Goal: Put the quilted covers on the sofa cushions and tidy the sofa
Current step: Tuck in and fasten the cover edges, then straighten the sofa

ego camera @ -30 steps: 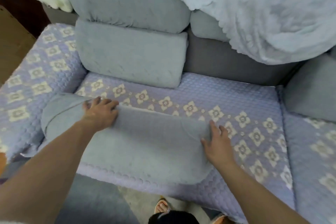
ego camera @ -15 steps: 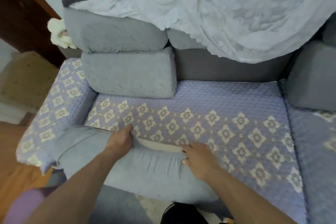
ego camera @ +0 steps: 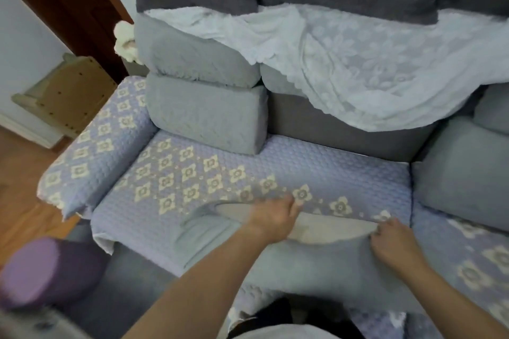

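Step in hand, by my reading: dressing the grey cushion (ego camera: 316,264), which lay at lower centre on the quilted seat cover (ego camera: 316,162). Your left hand (ego camera: 271,217) gripped its open cover edge; your right hand (ego camera: 391,245) pinched the same edge further right. Next move probably called for drawing that opening closed over the pale insert (ego camera: 327,228).

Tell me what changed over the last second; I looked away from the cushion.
Both hands went from resting flat on the grey cushion to gripping its far edge: left hand, right hand. A pale inner layer now shows there. The stacked cushions and white throw stayed put.
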`<state>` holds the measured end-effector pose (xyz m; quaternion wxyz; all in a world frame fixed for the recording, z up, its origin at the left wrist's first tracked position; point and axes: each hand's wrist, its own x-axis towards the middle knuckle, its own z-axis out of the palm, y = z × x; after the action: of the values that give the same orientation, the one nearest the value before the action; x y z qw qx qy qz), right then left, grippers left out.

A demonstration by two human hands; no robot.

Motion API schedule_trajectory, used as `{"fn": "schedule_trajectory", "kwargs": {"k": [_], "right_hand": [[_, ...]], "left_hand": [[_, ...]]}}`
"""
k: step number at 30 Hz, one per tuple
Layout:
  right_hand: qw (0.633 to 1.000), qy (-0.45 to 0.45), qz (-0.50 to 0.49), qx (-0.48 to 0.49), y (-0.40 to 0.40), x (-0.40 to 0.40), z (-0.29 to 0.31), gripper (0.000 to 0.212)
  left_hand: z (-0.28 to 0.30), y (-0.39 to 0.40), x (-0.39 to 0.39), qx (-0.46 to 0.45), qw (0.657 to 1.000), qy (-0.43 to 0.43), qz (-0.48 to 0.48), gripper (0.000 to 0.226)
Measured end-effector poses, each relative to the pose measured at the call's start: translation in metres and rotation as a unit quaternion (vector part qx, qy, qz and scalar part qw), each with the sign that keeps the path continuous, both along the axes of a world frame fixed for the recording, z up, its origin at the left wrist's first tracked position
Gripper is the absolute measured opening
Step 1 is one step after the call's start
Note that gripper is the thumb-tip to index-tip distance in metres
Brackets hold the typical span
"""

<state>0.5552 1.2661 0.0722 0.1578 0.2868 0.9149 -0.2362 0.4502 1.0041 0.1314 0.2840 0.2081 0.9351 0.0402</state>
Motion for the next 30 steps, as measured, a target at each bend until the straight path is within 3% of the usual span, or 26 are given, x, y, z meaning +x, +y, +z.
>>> {"fn": "schedule_trajectory", "kwargs": {"k": [2, 3, 5, 8, 10, 11, 13, 15, 18, 21, 26, 28, 30], "right_hand": [[0.995, -0.099, -0.008, 0.020, 0.008, 0.006, -0.006, 0.044], [0.991, -0.130, -0.010, 0.032, 0.008, 0.007, -0.008, 0.042], [0.988, -0.140, 0.000, 0.066, -0.001, 0.003, -0.007, 0.056], [0.982, -0.065, 0.046, 0.170, -0.041, -0.007, -0.011, 0.049], [0.987, -0.026, 0.073, 0.141, -0.084, -0.019, -0.004, 0.045], [0.986, -0.030, 0.104, 0.123, -0.110, -0.028, -0.003, 0.047], [0.981, -0.059, 0.156, 0.096, -0.140, -0.048, -0.007, 0.056], [0.977, -0.095, 0.169, 0.082, -0.160, -0.067, -0.012, 0.064], [0.971, -0.085, 0.207, 0.085, -0.191, -0.094, -0.010, 0.068], [0.965, -0.092, 0.239, 0.064, -0.227, -0.107, -0.010, 0.074], [0.963, -0.101, 0.235, 0.083, -0.237, -0.106, -0.017, 0.073], [0.964, -0.100, 0.229, 0.087, -0.236, -0.105, -0.019, 0.072], [0.965, -0.100, 0.224, 0.094, -0.233, -0.104, -0.020, 0.067]], "left_hand": [[-0.033, -0.001, 0.031, -0.036, 0.997, -0.040, -0.050, 0.068], [-0.043, -0.007, 0.038, -0.011, 1.000, -0.009, -0.028, 0.062], [-0.048, -0.031, 0.045, 0.082, 0.989, 0.115, 0.035, 0.052], [-0.056, -0.105, 0.034, 0.138, 0.945, 0.240, 0.175, 0.044], [-0.062, -0.166, 0.018, 0.140, 0.927, 0.192, 0.289, 0.042], [-0.065, -0.198, 0.008, 0.149, 0.923, 0.128, 0.331, 0.043], [-0.070, -0.238, -0.007, 0.192, 0.909, 0.007, 0.371, 0.043], [-0.073, -0.260, -0.023, 0.227, 0.898, -0.058, 0.373, 0.042], [-0.087, -0.274, -0.042, 0.273, 0.857, -0.065, 0.432, 0.033], [-0.098, -0.271, -0.049, 0.233, 0.852, -0.049, 0.466, 0.016], [-0.080, -0.291, -0.099, 0.273, 0.807, -0.018, 0.523, 0.021], [-0.071, -0.290, -0.132, 0.273, 0.832, 0.014, 0.483, 0.018], [-0.074, -0.272, -0.154, 0.271, 0.859, -0.007, 0.435, 0.017]]}}
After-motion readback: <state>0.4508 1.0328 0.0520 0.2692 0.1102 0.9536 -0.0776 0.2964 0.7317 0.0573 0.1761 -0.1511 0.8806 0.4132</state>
